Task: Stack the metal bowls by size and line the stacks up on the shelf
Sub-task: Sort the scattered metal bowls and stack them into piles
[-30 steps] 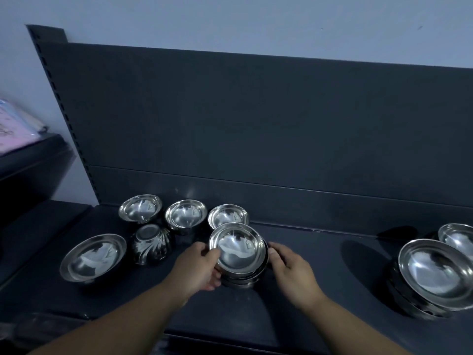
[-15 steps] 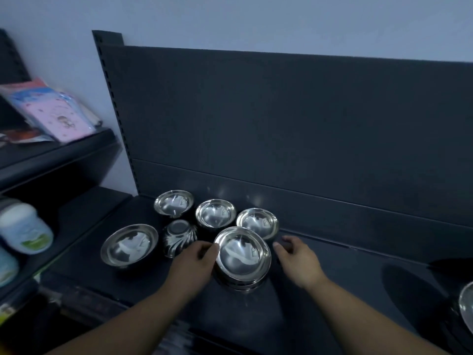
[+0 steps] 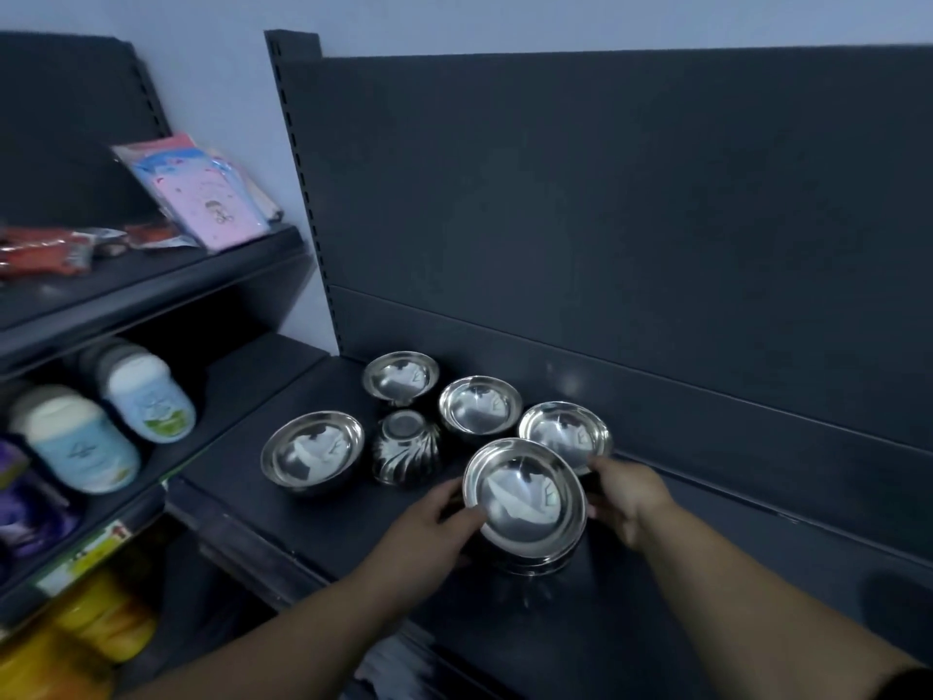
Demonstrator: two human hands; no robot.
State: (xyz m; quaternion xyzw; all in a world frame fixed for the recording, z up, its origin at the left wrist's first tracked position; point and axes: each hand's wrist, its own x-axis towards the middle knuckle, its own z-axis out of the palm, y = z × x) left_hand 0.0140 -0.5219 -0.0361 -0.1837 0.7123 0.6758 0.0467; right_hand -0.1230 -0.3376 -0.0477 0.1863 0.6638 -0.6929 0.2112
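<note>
1. Reaching both forearms in over the front edge of the shelf (image 3: 313,522).
2. Gripping the stack of bowls (image 3: 525,502) on its left side with the left hand (image 3: 429,527), fingers (image 3: 448,496) curled against the rim.
3. Clasping the stack's right side with the right hand (image 3: 626,497), fingers bent round the wall.
4. Holding the stack midway between the shelf's front edge and the back row of three bowls (image 3: 479,404), touching the shelf or not unclear.

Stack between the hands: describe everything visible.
The stack is several shiny steel bowls nested mouth up, with layered rims showing at its lower edge. It sits on the dark shelf, just in front of another bowl. The left hand grips its left rim; the right hand holds its right side.
</note>
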